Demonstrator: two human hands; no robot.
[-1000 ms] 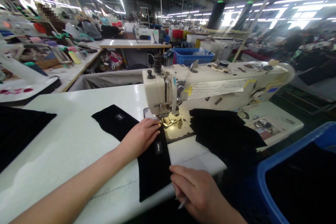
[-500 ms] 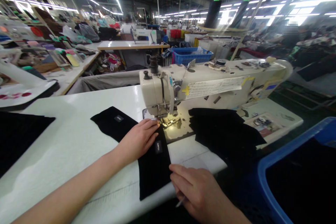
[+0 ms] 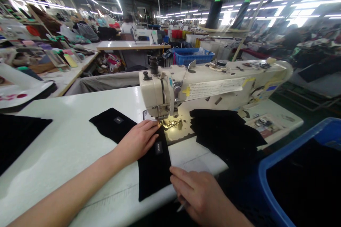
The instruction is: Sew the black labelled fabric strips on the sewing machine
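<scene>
My left hand (image 3: 138,140) lies flat, fingers together, on a black fabric strip (image 3: 153,168) with a small grey label, its fingertips close to the lit presser foot (image 3: 170,123) of a cream sewing machine (image 3: 213,85). A second black labelled piece (image 3: 112,124) trails off to the left of the hand. My right hand (image 3: 199,193) rests at the table's front edge, touching the strip's near right edge, with a thin white stick (image 3: 181,206) tucked under its fingers.
A pile of black fabric (image 3: 226,131) sits under the machine arm to the right. A blue bin (image 3: 301,173) with dark cloth stands at the lower right. More black cloth (image 3: 18,138) lies at the table's left. Other workstations and a blue basket (image 3: 193,56) fill the background.
The view has drifted slightly, and the black strip has crept a little towards the presser foot. Both hands keep their places on it.
</scene>
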